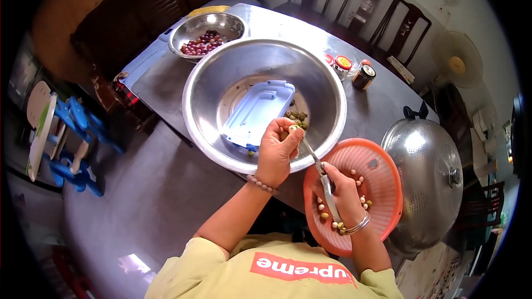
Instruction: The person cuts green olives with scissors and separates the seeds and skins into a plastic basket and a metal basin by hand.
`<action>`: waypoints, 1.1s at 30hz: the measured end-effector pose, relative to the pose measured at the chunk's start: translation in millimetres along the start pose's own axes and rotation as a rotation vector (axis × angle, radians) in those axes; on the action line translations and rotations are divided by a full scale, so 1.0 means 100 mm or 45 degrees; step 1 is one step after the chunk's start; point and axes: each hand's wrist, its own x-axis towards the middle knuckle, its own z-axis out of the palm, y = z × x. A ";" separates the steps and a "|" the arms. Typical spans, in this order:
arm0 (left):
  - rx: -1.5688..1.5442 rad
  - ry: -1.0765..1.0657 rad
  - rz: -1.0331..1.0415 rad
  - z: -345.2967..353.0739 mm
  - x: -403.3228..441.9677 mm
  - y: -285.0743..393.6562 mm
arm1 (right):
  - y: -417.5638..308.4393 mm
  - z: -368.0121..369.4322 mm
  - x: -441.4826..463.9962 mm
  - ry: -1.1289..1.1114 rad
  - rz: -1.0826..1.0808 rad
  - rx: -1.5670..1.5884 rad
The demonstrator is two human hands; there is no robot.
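Over the large steel basin (191,116), my left hand (278,152) pinches a small pale round seed (292,128) between thumb and fingers. My right hand (343,191) grips a slim metal hand tool (327,188); its narrow tip reaches up to the seed. Whether the tool is a knife or a pair of pliers, I cannot tell. Inside the basin lie a light blue plastic lid (257,111) and a pile of green-brown husks or seeds (299,117). Beneath my right hand, an orange plastic colander (382,188) holds several white and greenish seeds.
A steel bowl (235,26) of red grape-like fruit stands behind the basin. To the right are lidded jars (363,77) and a large domed metal lid (426,160). Dark wooden chairs (366,11) line the far side; blue-and-white chairs (77,138) stand left.
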 end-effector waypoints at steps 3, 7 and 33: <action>-0.017 0.063 -0.018 0.01 0.01 -0.01 | -0.01 0.01 0.00 0.002 0.000 0.035; -0.071 0.048 0.006 0.01 0.02 -0.02 | -0.04 0.00 -0.01 -0.063 0.157 0.311; -0.046 0.076 0.020 0.07 0.00 0.01 | 0.07 0.00 0.01 0.014 0.099 -0.109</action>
